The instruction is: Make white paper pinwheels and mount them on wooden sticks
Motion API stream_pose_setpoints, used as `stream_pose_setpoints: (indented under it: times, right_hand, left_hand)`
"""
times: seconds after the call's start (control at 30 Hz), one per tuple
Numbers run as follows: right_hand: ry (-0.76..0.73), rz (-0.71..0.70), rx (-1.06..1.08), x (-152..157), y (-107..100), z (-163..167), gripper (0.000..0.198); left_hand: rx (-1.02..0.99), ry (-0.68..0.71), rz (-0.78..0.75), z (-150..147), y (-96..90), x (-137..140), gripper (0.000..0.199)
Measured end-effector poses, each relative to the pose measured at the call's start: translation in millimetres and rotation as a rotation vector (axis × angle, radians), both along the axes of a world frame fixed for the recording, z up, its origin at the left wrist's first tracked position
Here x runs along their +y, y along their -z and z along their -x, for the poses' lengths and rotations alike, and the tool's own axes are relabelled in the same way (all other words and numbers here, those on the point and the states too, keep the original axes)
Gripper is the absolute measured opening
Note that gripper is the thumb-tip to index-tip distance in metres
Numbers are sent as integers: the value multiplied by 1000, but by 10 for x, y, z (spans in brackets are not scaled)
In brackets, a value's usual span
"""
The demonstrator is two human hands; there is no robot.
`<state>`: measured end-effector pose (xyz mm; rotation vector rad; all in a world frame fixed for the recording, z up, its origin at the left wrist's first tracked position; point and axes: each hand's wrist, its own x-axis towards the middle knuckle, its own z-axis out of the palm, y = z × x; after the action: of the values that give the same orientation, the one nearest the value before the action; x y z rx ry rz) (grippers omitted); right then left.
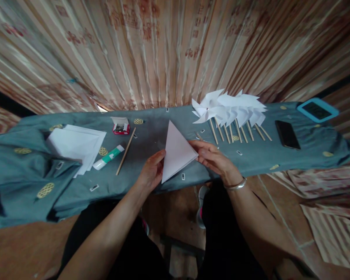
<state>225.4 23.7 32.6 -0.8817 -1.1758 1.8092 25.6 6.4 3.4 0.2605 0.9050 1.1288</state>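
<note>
A white sheet of paper point(177, 153), folded into a triangle, is held up between my two hands over the front part of the table. My left hand point(152, 169) grips its left edge, the thumb lying on the near face and the fingers partly behind it. At the right corner, the fingers of my right hand point(214, 156) pinch the paper where its layers meet. Left of my left hand lie a wooden stick point(126, 151) and a green and white glue stick point(108, 157).
Finished paper pinwheels on sticks point(230, 111) lie in an overlapping row at the back right. Beyond them are a black phone point(287, 134) and a blue-framed digital clock point(317, 110). Loose white paper point(76, 146) and an open red box of small pins point(121, 127) lie leftward.
</note>
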Motion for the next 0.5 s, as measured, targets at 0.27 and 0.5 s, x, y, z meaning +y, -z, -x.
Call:
stream_pose_setpoints:
  times: [0.27,0.5]
  right_hand:
    - [-12,-86,-89,-29,28,71,41]
    - [189,-174,-267,39,159,82,27]
  left_hand:
    - [16,0,22,-28,-26,22,13]
    - [271,48,-161,7,124,-4,32]
